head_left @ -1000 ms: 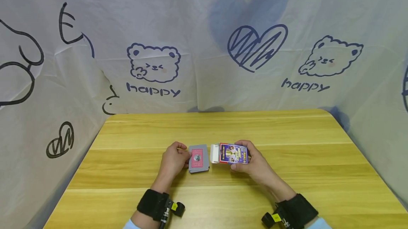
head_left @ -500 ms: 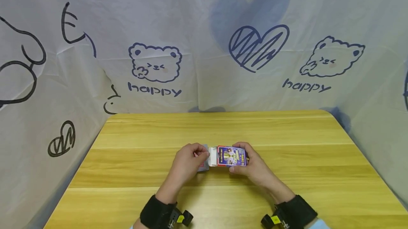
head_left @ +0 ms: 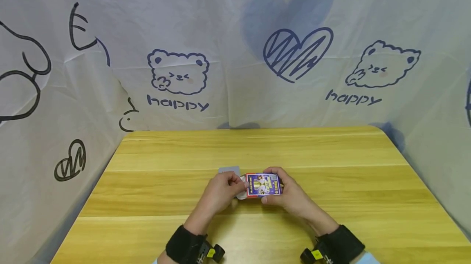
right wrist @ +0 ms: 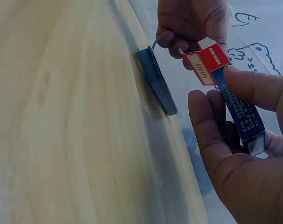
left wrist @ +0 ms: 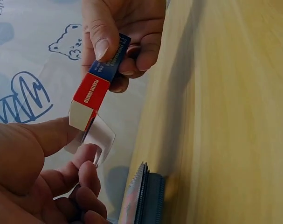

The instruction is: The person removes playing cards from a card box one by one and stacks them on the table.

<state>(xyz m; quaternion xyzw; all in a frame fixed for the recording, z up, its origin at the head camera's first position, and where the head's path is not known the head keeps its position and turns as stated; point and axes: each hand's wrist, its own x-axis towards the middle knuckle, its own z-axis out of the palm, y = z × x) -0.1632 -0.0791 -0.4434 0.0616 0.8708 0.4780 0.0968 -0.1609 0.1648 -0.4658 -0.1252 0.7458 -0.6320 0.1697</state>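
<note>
My right hand point(head_left: 290, 192) grips a blue and red playing card box point(head_left: 265, 184) by its sides, held above the table with its opened end to the left. At that end, my left hand point(head_left: 220, 192) pinches the flap between thumb and index finger. In the left wrist view, a white flap point(left wrist: 102, 137) stands out from the box's red end. The right wrist view shows the red lid flap point(right wrist: 201, 68) folded outward and a small opening at the box's other end. A deck of playing cards point(head_left: 229, 169) lies below, partly hidden by the left hand.
The wooden table point(head_left: 147, 198) has rounded far corners. Behind it hangs a pale cloth point(head_left: 235, 92) with drawn bears and hearts. A black strap with a small camera is on each wrist.
My left hand has moved right from beside the deck to the box's open end and taken hold of the flap. The right hand has brought the box slightly left and nearer to me.
</note>
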